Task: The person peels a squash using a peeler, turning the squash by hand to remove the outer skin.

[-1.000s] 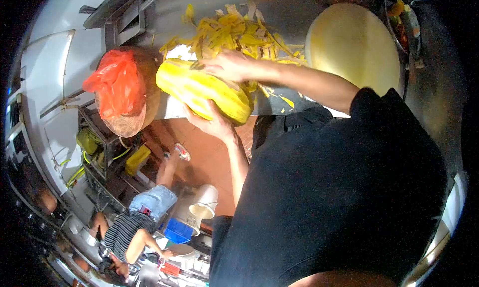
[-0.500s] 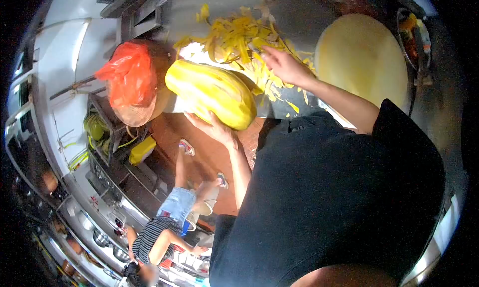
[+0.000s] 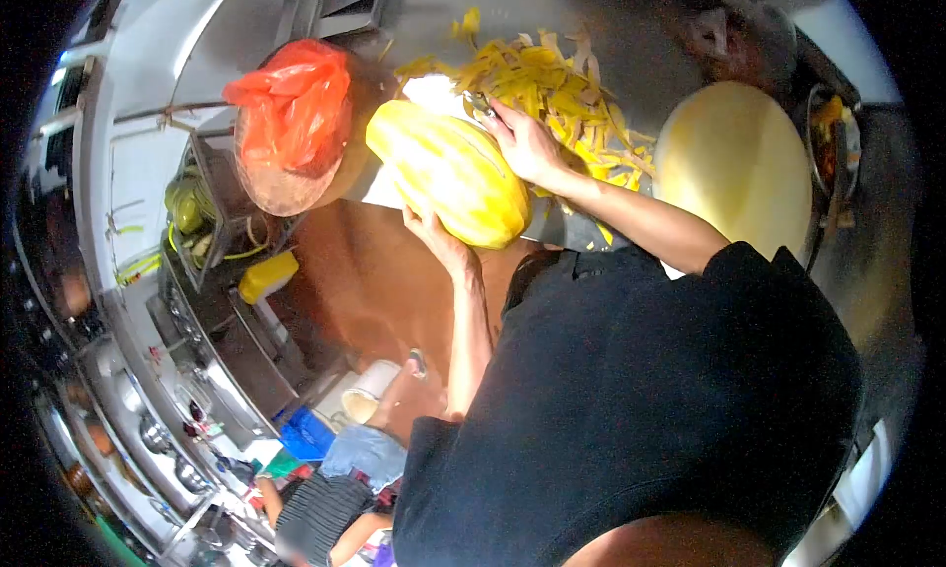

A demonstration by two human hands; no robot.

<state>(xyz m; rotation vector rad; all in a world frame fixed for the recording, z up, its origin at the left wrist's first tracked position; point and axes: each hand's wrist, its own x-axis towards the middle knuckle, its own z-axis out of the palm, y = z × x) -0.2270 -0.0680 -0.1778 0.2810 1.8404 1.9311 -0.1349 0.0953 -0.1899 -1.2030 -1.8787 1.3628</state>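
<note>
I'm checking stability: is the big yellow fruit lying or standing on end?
Lying: the yellow fruit stretches lengthwise near the counter edge, left hand against its near side.

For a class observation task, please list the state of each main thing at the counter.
Yellow fruit: partly peeled, lying lengthwise
Left hand: against the fruit's near side
Right hand: closed around a peeler
Peeler: gripped, blade unclear
Peelings: loose, heaped
Red bag: crumpled
Round board: lying flat

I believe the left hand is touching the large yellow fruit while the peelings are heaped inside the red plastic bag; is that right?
Not quite: in the head view, the peelings are heaped on the counter, not inside the red plastic bag. The left hand is touching the large yellow fruit.
</note>
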